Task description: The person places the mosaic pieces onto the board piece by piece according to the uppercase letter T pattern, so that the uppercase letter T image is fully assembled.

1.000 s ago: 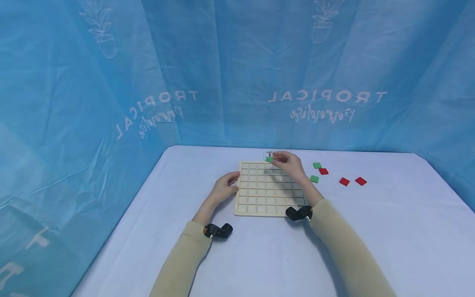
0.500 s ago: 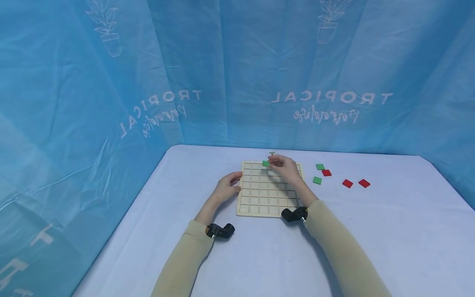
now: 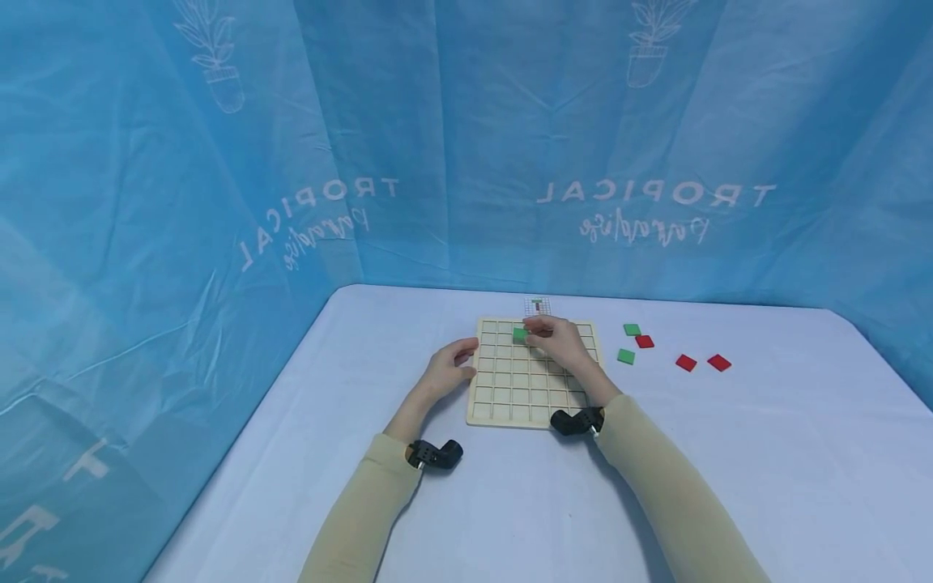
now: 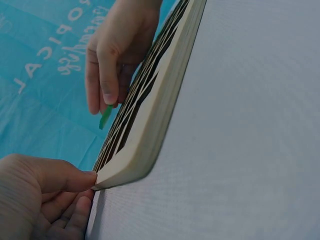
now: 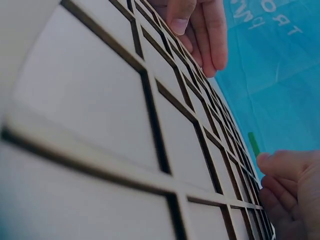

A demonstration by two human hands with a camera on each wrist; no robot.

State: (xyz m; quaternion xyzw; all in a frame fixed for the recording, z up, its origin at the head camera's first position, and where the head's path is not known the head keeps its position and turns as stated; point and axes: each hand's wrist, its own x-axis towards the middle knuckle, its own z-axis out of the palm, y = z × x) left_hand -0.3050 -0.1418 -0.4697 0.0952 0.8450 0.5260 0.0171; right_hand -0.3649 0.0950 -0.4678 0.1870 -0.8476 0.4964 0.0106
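Observation:
A pale wooden grid board (image 3: 499, 411) lies flat on the table. My left hand (image 3: 445, 370) rests at its left edge, thumb and fingers lightly bent; in the left wrist view the thumb tip is right at the board's edge. Over the board's far part, my right hand (image 3: 557, 338) pinches a small square green tile (image 3: 520, 334) between thumb and fingers. The tile shows edge-on and tilted in the left wrist view, close over the grid. In the right wrist view only a thin green strip of the tile (image 5: 254, 144) shows beyond the thumb.
Two green tiles, one of them a loose green tile (image 3: 626, 356), and three red tiles, one a far-right red tile (image 3: 719, 363), lie right of the board. A small printed grid card (image 3: 538, 305) lies behind it. A blue curtain (image 3: 466, 162) hangs behind the white table (image 3: 510, 502).
My right hand has brought the green tile from beyond the board's far edge nearer and lower over the grid, uncovering the card. My left hand stays at the board's edge. The view shifts slightly.

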